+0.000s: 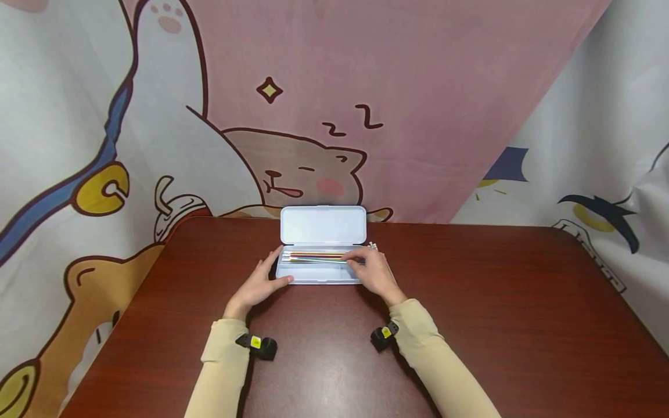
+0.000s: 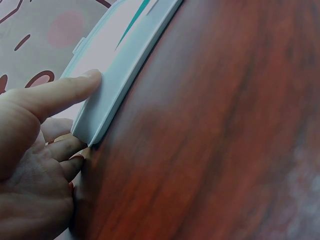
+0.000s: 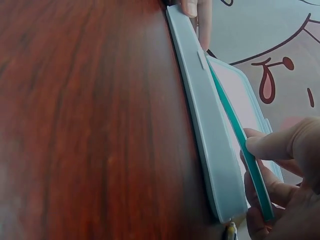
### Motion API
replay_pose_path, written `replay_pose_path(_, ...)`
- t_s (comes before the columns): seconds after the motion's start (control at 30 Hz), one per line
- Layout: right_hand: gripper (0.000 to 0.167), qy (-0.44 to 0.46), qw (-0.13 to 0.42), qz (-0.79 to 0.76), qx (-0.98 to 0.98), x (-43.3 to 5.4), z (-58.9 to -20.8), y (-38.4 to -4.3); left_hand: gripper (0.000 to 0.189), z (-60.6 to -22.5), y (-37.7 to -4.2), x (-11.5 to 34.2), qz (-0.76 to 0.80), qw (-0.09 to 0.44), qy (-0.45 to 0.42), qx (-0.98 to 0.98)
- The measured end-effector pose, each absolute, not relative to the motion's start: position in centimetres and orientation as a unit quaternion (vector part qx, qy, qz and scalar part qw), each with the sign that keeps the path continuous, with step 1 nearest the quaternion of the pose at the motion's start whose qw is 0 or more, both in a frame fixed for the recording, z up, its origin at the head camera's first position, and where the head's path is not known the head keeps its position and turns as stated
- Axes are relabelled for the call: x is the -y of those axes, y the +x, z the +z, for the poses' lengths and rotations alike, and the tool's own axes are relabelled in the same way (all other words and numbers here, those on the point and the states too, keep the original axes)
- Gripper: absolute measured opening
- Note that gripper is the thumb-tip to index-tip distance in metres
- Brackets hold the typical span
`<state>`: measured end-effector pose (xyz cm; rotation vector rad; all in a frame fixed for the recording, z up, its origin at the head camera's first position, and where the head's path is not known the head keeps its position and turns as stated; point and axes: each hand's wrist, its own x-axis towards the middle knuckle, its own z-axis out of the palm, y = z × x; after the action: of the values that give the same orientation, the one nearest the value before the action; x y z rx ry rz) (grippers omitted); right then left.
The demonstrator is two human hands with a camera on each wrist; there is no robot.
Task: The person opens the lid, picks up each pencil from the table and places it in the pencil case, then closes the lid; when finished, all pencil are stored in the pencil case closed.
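Note:
A white pencil case [image 1: 313, 282] lies open on the table, its lid [image 1: 323, 225] standing up at the back. Several coloured pencils [image 1: 308, 253] lie lengthwise inside. At the case's left end is my left hand [image 1: 258, 285]; its thumb [image 2: 82, 86] presses the front wall while the fingers bend around the end. My right hand [image 1: 374, 273], above the case's right end, pinches a green pencil [image 3: 245, 145] between thumb and fingers. That pencil slants over the case in the right wrist view. The fingers partly hide its near end.
Several thin, white-ended items [image 1: 372, 246] lie beside the case's right end, partly behind the right hand. The brown wooden table [image 1: 496, 307] extends to both sides and in front. A cartoon-printed cloth [image 1: 418, 116] hangs directly behind the table's back edge.

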<state>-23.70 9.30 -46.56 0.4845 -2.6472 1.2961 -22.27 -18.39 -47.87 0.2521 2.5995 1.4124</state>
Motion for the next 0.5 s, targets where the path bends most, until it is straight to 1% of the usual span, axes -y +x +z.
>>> replay_pose_path(0.1, 0.014, 0.172, 0.089, 0.425, 0.884, -8.9, -46.6, -23.9, 0.084, -47.9, -22.3, 18.4, 0.474, 0.088, 0.083, -0.872)
replay_pose_path(0.5, 0.014, 0.18, 0.096, 0.387, 0.899, -7.7, -46.7, -24.3, 0.084, -47.8, -22.2, 18.3, 0.475, 0.091, 0.078, -0.872)
